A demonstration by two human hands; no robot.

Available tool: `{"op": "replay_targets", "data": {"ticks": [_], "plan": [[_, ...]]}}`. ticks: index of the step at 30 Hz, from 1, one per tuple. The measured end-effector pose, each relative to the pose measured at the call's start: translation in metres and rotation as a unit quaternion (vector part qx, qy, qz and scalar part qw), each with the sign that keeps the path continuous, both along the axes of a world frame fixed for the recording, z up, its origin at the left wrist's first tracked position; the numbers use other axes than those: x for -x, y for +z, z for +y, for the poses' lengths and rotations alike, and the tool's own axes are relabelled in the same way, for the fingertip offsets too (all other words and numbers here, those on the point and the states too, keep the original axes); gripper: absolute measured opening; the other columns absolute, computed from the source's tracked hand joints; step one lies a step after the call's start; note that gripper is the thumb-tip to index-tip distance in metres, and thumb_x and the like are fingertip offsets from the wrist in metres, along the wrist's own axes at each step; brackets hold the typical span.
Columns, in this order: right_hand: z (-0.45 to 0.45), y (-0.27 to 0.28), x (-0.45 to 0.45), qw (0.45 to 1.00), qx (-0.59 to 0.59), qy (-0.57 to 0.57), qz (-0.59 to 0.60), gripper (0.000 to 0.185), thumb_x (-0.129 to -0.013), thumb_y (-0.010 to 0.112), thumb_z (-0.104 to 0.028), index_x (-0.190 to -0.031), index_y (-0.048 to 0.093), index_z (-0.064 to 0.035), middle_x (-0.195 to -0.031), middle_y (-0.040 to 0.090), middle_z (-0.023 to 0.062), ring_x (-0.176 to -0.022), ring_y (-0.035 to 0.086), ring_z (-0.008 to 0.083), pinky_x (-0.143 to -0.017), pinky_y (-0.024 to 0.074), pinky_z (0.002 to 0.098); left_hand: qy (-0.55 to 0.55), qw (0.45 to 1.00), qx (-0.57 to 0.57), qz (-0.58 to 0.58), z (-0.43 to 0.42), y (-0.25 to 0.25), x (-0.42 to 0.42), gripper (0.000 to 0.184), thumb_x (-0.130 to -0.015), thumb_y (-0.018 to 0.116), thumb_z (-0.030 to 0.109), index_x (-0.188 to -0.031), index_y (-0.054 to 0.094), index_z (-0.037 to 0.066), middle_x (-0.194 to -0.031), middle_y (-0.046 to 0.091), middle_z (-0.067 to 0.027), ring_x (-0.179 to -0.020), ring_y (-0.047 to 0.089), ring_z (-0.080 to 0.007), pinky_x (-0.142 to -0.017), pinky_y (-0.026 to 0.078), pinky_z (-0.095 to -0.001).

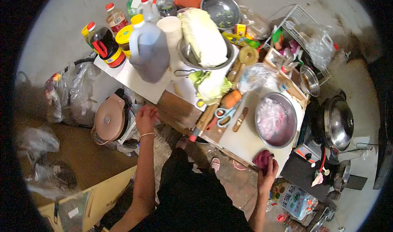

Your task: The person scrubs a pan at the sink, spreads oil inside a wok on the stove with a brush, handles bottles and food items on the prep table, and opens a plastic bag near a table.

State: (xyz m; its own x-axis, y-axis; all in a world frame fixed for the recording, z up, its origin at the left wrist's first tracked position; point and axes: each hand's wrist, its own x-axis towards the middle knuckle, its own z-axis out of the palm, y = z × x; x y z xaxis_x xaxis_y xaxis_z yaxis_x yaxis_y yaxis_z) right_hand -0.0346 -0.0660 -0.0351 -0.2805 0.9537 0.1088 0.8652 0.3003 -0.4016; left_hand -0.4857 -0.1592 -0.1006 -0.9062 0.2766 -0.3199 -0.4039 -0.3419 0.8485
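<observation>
At the white table's front right corner, my right hand [268, 174] is closed on a dark red cloth [263, 160] that lies on the tabletop. Just behind the cloth is a metal bowl [290, 129] with a pinkish plastic bag [270, 118] in it. My left hand [146, 116] hangs in the air left of the table, its fingers bent and blurred; whether it holds anything is unclear. It is nearest to the pink lid [109, 117] of a pot. Blue-handled scissors [226, 115] and a brown-handled tool [240, 119] lie left of the bowl.
A large cabbage [202, 37] rests in a bowl at the back, beside a jug of dark liquid [149, 52] and several bottles. Cut cabbage leaves [211, 84] lie in front. On the right are a lidded wok [339, 121] and a wire rack [301, 21].
</observation>
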Motion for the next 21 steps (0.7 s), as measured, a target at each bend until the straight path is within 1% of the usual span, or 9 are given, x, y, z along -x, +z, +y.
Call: {"op": "replay_targets", "data": {"ticks": [6,8,9,10,12,16,18,20,21], "plan": [[-0.023,0.039,0.076,0.996,-0.085,-0.029,-0.026,0.060,-0.065,0.068,-0.004,-0.118,0.041,-0.0029,-0.120,0.042,0.0191,-0.110,0.040,0.0355,-0.092,0.0330,0.0391,-0.127,0.989,0.050,-0.061,0.007,0.013,0.031,0.016,-0.081,0.057,0.016,-0.088,0.052,0.003,-0.076,0.057,-0.0064,-0.072,0.060,-0.0161,-0.055,0.051,-0.0278],[-0.032,0.044,0.097,0.998,-0.060,-0.034,0.001,0.047,-0.066,0.067,-0.003,-0.109,0.048,0.0012,-0.109,0.050,0.0186,-0.102,0.047,0.0316,-0.088,0.0371,0.0371,-0.154,0.982,0.059,-0.088,0.008,0.019,0.040,0.018,-0.081,0.058,0.017,-0.091,0.052,0.004,-0.077,0.058,-0.0062,-0.072,0.059,-0.0160,-0.058,0.051,-0.0283],[-0.033,0.029,0.107,0.991,-0.030,-0.056,0.120,0.030,-0.069,0.065,-0.002,-0.097,0.055,0.0041,-0.094,0.056,0.0170,-0.089,0.054,0.0277,-0.081,0.0410,0.0345,-0.175,0.976,0.066,-0.112,0.007,0.023,0.043,0.020,-0.081,0.058,0.018,-0.094,0.052,0.004,-0.078,0.058,-0.0060,-0.072,0.059,-0.0159,-0.060,0.051,-0.0289],[-0.036,0.029,0.124,0.994,-0.023,-0.042,0.102,0.023,-0.070,0.063,-0.001,-0.092,0.058,0.0030,-0.085,0.059,0.0152,-0.080,0.056,0.0254,-0.074,0.0440,0.0330,-0.177,0.975,0.065,-0.116,0.009,0.029,0.045,0.020,-0.081,0.058,0.018,-0.094,0.052,0.004,-0.078,0.058,-0.0060,-0.072,0.059,-0.0159,-0.060,0.051,-0.0289],[-0.034,0.032,0.167,0.985,0.092,-0.033,0.144,0.018,-0.072,0.062,-0.001,-0.089,0.059,0.0020,-0.085,0.059,0.0154,-0.078,0.057,0.0249,-0.071,0.0456,0.0341,-0.211,0.971,0.011,-0.111,0.016,0.043,0.051,0.022,-0.081,0.057,0.020,-0.096,0.052,0.005,-0.080,0.059,-0.0053,-0.075,0.059,-0.0155,-0.067,0.050,-0.0304],[-0.019,0.028,0.244,0.961,0.023,0.211,0.174,0.013,-0.072,0.060,-0.001,-0.084,0.059,0.0016,-0.080,0.059,0.0150,-0.073,0.057,0.0287,-0.064,0.0465,0.0346,-0.264,0.964,-0.035,0.022,0.029,0.065,0.064,0.020,-0.082,0.057,0.018,-0.094,0.057,0.002,-0.088,0.060,-0.0049,-0.083,0.058,-0.0154,-0.074,0.046,-0.0280],[-0.014,0.031,0.273,0.949,0.016,0.245,0.199,0.013,-0.071,0.061,-0.002,-0.083,0.059,0.0016,-0.078,0.059,0.0148,-0.072,0.057,0.0296,-0.064,0.0459,0.0343,-0.290,0.955,-0.033,0.060,0.027,0.054,0.072,0.020,-0.081,0.056,0.015,-0.095,0.057,0.000,-0.091,0.060,-0.0039,-0.086,0.057,-0.0152,-0.076,0.045,-0.0267],[-0.010,0.033,0.288,0.952,0.011,0.245,0.185,0.013,-0.071,0.061,-0.003,-0.083,0.059,0.0021,-0.078,0.059,0.0147,-0.072,0.057,0.0292,-0.065,0.0461,0.0346,-0.353,0.870,0.154,0.309,0.025,0.048,0.074,0.018,-0.080,0.056,0.011,-0.095,0.057,0.002,-0.090,0.061,-0.0047,-0.084,0.058,-0.0169,-0.075,0.045,-0.0280],[-0.010,0.031,0.291,0.950,0.006,0.249,0.189,0.012,-0.072,0.060,-0.001,-0.083,0.059,0.0023,-0.079,0.060,0.0148,-0.071,0.058,0.0285,-0.064,0.0461,0.0337,-0.360,0.867,0.151,0.310,0.025,0.049,0.074,0.018,-0.080,0.056,0.011,-0.095,0.057,0.002,-0.090,0.061,-0.0047,-0.084,0.058,-0.0169,-0.075,0.045,-0.0280]]}}
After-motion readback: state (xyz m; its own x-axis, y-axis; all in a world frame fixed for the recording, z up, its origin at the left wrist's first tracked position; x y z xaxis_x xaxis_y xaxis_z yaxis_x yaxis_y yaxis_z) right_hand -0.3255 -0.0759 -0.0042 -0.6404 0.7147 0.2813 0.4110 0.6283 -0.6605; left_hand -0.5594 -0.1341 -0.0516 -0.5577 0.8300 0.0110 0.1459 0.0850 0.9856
